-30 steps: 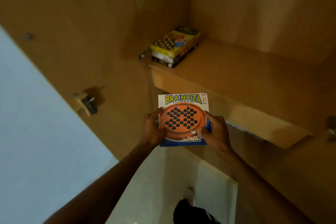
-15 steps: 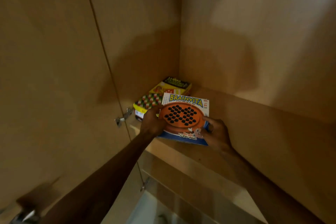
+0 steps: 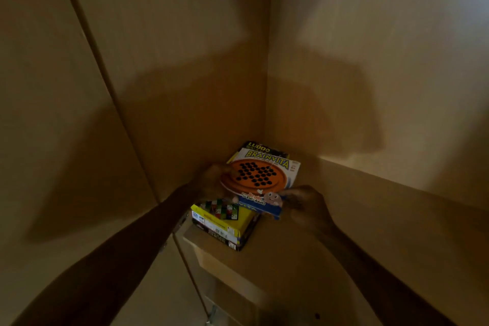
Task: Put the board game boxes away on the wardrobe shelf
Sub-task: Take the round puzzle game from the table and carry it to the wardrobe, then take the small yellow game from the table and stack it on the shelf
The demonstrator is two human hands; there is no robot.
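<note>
The Brainvita box (image 3: 260, 178), blue and white with an orange round board printed on it, is held tilted over a stack of boxes. My left hand (image 3: 211, 180) grips its left edge and my right hand (image 3: 304, 201) grips its front right corner. Under it lies a yellow Ludo box (image 3: 225, 216) with a chequered picture, stacked on a dark box (image 3: 227, 239). The stack sits at the left end of the wooden wardrobe shelf (image 3: 304, 259), in the back corner. Whether the Brainvita box touches the Ludo box I cannot tell.
The open wardrobe door (image 3: 47, 114) fills the left side. The wardrobe's side panel (image 3: 185, 74) and back wall (image 3: 370, 74) meet just behind the stack. The shelf's front edge (image 3: 225, 270) runs diagonally below. The shelf stretches to the right of the stack.
Both hands have carried the Brainvita box up from below the shelf's edge and forward over the Ludo stack. The view has moved closer and higher into the wardrobe.
</note>
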